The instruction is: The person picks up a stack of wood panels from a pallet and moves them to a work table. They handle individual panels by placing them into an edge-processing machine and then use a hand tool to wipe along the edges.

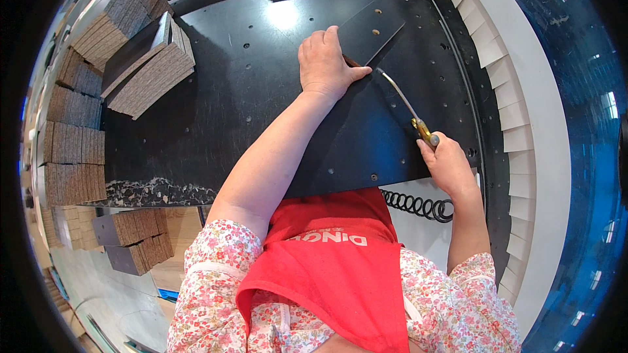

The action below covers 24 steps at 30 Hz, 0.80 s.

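My left hand (322, 68) is over the middle of the black table (216, 117), its thumb stretched to the right. It grips a thin dark panel (386, 44), which shows mostly as a narrow edge running away to the upper right. A bit of brown shows beside the thumb; the rest is hidden by the hand. In my right hand (449, 160) is an air blow gun (422, 129) with a brassy body and a long, thin metal nozzle. The nozzle tip points toward my left thumb and the panel, a little apart from them.
Several dark-faced boards with brown edges (154, 68) lean at the table's left. More stacked boards (75, 144) line the left side. A black coiled hose (418, 204) hangs below the front edge. White overlapping flaps (517, 131) run along the right.
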Available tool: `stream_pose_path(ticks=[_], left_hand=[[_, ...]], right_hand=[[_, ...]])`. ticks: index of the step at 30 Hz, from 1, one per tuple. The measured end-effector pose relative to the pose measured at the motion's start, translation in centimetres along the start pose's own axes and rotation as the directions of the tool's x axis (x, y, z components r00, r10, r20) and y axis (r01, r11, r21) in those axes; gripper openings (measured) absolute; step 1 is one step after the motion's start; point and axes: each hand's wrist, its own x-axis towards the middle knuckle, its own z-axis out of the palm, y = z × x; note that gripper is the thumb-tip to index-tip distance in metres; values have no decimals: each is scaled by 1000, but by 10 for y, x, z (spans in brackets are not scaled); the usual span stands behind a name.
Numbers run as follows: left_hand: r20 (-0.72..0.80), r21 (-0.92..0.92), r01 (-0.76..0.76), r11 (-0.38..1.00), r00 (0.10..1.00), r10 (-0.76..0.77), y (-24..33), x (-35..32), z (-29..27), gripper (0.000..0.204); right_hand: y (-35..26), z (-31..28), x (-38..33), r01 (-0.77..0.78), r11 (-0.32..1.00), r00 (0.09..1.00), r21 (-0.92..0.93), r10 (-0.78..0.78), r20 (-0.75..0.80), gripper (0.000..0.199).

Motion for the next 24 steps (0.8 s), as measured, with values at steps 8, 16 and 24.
stream_pose_path(ticks=[8,16,24], left_hand=[[1,-7,-43,999,999,43,5,-2,0,94],[-8,51,-27,998,1000,27,-5,0,-5,91],[9,84,-51,995,999,50,-1,0,-4,91]], right_hand=[[33,-21,20,-198,975,934,96,218,-284,40],[37,-20,-31,-135,989,990,59,133,34,34],[134,-7,6,241,855,774,460,117,-622,32]])
